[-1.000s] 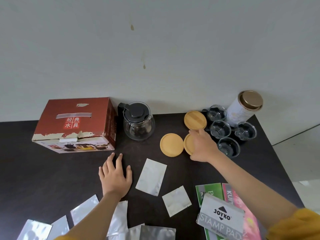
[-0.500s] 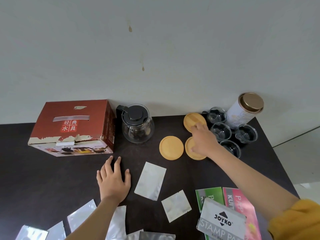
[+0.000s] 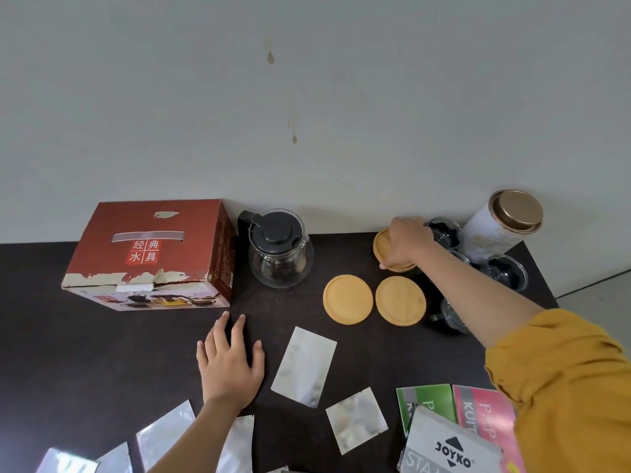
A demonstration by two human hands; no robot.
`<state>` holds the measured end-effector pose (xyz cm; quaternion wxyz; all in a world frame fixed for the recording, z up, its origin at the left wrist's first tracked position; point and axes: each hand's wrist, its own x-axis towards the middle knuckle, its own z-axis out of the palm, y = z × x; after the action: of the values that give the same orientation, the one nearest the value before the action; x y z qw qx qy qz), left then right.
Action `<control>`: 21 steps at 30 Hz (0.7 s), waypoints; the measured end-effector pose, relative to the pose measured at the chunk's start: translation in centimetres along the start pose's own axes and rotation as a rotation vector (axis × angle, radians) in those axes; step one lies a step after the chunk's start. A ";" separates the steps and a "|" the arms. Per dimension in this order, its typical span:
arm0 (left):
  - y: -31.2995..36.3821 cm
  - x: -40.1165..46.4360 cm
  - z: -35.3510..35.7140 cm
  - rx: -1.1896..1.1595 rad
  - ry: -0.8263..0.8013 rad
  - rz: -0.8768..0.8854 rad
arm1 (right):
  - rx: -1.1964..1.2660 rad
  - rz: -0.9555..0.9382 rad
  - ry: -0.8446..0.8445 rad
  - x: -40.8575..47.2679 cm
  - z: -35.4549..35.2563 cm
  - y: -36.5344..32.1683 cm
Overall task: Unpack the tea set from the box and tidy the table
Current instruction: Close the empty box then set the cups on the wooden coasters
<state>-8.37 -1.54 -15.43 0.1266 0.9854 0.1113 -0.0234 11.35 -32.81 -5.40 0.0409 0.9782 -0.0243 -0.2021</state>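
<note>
On the dark table (image 3: 85, 363) the red tea set box (image 3: 150, 254) stands at the back left. Next to it is a glass teapot (image 3: 280, 254) with a black lid. My right hand (image 3: 406, 242) grips a stack of wooden coasters (image 3: 384, 249) near the wall. Two more wooden coasters (image 3: 347, 299) (image 3: 400, 301) lie flat side by side in front of it. Several small glass cups (image 3: 505, 271) stand beyond my right arm, partly hidden by it. My left hand (image 3: 228, 363) rests flat on the table with fingers spread, holding nothing.
A white canister with a gold lid (image 3: 502, 227) stands in the back right corner against the wall. Several silver foil sachets (image 3: 304, 367) lie scattered along the near table. A stamp pad box (image 3: 447, 448) and green and pink packets (image 3: 426, 401) lie at the front right.
My right hand left the near coaster and moved back to the coasters by the wall, closing on them. The left hand stayed flat on the table.
</note>
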 end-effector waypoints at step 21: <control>-0.1 0.2 0.0 0.004 -0.065 0.006 | 0.500 -0.098 0.154 -0.9 3.7 -7.8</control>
<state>-8.16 -1.38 -15.45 0.1281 0.9847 0.1042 -0.0551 9.35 -25.25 -9.11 -0.2099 0.9705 -0.0230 -0.1166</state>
